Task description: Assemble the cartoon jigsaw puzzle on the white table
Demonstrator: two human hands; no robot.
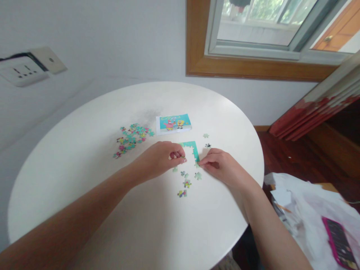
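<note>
A corner strip of joined teal jigsaw pieces lies on the white table. My right hand rests at its lower right end, fingertips pressed together on a pale green puzzle piece. Over the strip's left side, my left hand is closed in a pinch on a small puzzle piece, mostly hidden by the fingers. Below the strip lie several loose pieces, among them a pale green piece and a yellow and pink piece. Two more sit above my right hand, one a dark-marked piece.
A heap of mixed puzzle pieces lies at the left. Behind the strip is a box with a cartoon picture. A pink-cased phone lies on white plastic beside the round table.
</note>
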